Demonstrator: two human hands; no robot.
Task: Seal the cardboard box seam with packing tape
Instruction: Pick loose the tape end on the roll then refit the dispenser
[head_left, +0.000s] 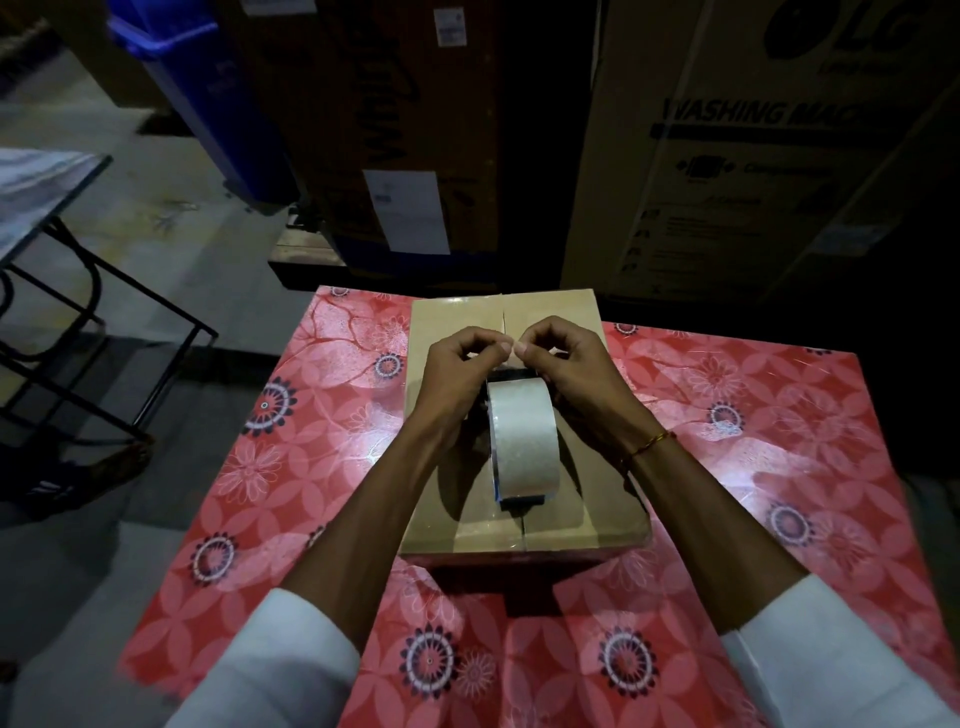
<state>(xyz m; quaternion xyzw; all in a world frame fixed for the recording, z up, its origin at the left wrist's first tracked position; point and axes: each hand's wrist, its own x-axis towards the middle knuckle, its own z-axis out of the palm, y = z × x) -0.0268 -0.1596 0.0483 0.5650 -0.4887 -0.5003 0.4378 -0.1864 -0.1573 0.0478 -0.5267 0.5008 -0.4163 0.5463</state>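
At centre frame I see the cardboard box (524, 431) on the red floral table (753, 441), its seam (503, 317) running away from me. Standing on it is the tape roll (524, 436). My left hand (462, 374) and right hand (566, 364) pinch together just above it, seemingly picking the tape's free end, too small to confirm. Next, I'd judge, comes pulling a length free and pressing it along the seam.

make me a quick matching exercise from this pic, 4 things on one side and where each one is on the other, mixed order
Things:
1. tape roll
2. box
3. blue bin
4. bracelet

Places:
a. on the red floral table
b. on the right wrist
c. standing on edge on the box
d. far left, on the floor

Pairs: 1-c, 2-a, 3-d, 4-b
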